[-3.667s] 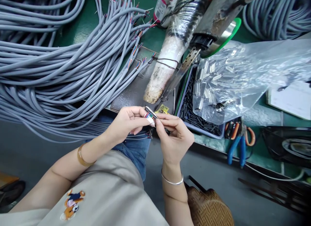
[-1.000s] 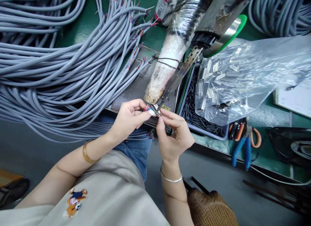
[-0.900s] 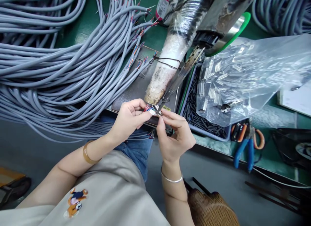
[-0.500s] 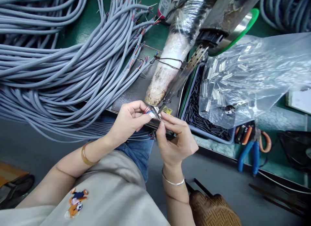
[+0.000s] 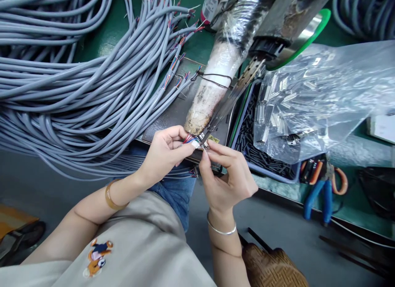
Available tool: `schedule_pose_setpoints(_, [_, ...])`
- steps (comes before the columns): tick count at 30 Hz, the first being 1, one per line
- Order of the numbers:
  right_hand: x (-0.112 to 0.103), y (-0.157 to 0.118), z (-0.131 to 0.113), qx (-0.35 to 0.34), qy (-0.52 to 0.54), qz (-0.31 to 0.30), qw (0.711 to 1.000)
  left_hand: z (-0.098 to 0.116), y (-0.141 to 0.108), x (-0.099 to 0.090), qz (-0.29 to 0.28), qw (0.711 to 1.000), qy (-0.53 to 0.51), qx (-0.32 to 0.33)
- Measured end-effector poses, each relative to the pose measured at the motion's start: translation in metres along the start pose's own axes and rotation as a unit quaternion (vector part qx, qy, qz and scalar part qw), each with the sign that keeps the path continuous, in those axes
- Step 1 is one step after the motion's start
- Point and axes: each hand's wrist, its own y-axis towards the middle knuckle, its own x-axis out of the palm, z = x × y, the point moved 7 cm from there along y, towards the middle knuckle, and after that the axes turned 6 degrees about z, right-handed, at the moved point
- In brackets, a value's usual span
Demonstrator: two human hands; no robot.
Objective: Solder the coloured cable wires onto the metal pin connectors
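My left hand [image 5: 165, 151] is closed to a narrow pinch, thumb against fingers, on a small bunch of coloured wires [image 5: 189, 139]. These run to a little metal connector [image 5: 201, 137], which sits between my two hands at the near edge of the green worktop [image 5: 101, 42], just in front of the tip of a plastic-wrapped white tube [image 5: 208, 93]. The thumb and forefinger of my right hand [image 5: 228, 176] are nearly together at the connector's right end; the spot is too small for me to tell whether they grip the connector or something thin beside it.

A long metal rod [image 5: 230, 98] slants down towards the connector, above a dark plate [image 5: 163, 118] at the near edge. Grey cables [image 5: 77, 85] cover the worktop's left side, many with coloured ends bared. Right of the plate stands a blue bin [image 5: 274, 174] of short black pieces [image 5: 249, 145], partly covered by a clear bag [image 5: 339, 85] holding metal parts. Blue-handled pliers [image 5: 327, 200] lie beside the bin, their handles reaching past the near edge. Another grey coil [image 5: 364, 15] lies towards the far right corner.
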Motion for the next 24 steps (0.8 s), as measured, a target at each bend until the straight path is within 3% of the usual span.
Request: schedule_pose_setpoints(24, [-0.005,0.003,-0.004,0.003,-0.017,0.006,1.000,0.001,-0.001,0.005,-0.017,1.000,-0.027,-0.002])
